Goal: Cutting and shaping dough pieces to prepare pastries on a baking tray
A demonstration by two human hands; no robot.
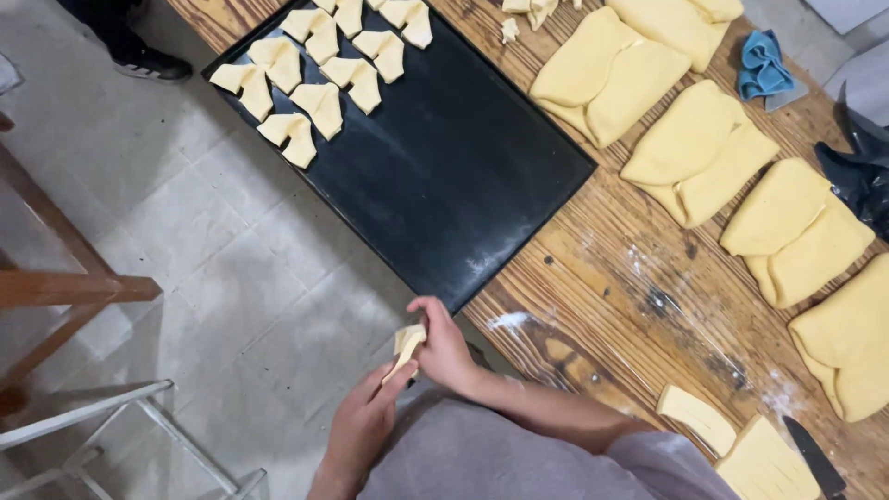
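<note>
At the far left, a wooden frame point(65, 287) and a white metal rack point(120, 417) stand on the tiled floor point(231, 268), both cut off by the picture's edge. Near the top left a dark shoe point(148, 63) of another person shows; the rest of that person is out of view.

Low in the middle, the left hand point(361, 426) and the right hand point(444, 350) meet just off the near edge of the surface point(611, 296), above the floor. Both grip one small dough piece point(406, 347): the left pinches its lower end, the right closes round its upper part, so much of it is hidden by fingers and its shape is hard to make out.

Beyond the hands a black baking tray point(444, 176) lies slantwise on the surface, one long side overhanging the edge. Folded dough pieces point(315, 65) sit in rows at its far end; the top row is cut off. The near end of the tray is bare apart from flour smears.

Further right, large folded dough slabs point(699, 153) lie in a line toward the far right edge, the first and last only partly seen. A blue cloth point(761, 65) sits behind them, and a dark crumpled bag point(861, 171) is half out of frame. At the near right corner lie cut dough strips point(732, 440) and a knife point(815, 458), its handle out of view.
</note>
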